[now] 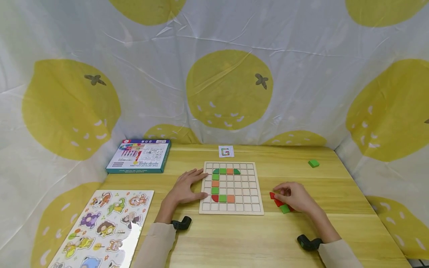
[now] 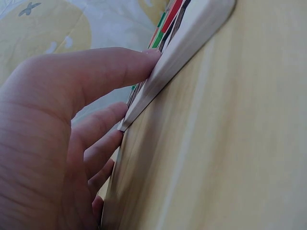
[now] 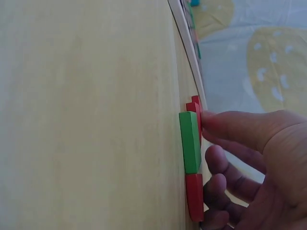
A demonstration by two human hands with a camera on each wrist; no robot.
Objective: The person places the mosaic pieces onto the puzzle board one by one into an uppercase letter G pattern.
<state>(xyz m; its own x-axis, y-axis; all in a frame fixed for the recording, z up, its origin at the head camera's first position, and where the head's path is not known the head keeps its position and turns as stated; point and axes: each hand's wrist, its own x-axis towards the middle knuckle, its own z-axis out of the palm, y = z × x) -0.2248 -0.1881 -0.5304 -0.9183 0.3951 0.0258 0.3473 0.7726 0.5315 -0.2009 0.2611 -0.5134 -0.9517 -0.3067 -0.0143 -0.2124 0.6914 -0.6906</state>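
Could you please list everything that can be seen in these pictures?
Grid board: one, pale wood, mid-table
Fitted pieces: ten, greens, orange and red, on the board
Loose pieces: at least four, red and green, under the right hand
Lone tile: one, green, far right
Pattern card: one, white with coloured figure, beyond the board
Box: one, white and teal, far left
Animal board: one, white, multicoloured animals, near left
Table: one, yellowish wood, underneath
Cloth: sheet count unclear, whitish with yellow fruit, around the table
Wrist devices: two, black, one per wrist
Hands: two, beige-sleeved; left hand at the board's left edge, right at the loose pieces
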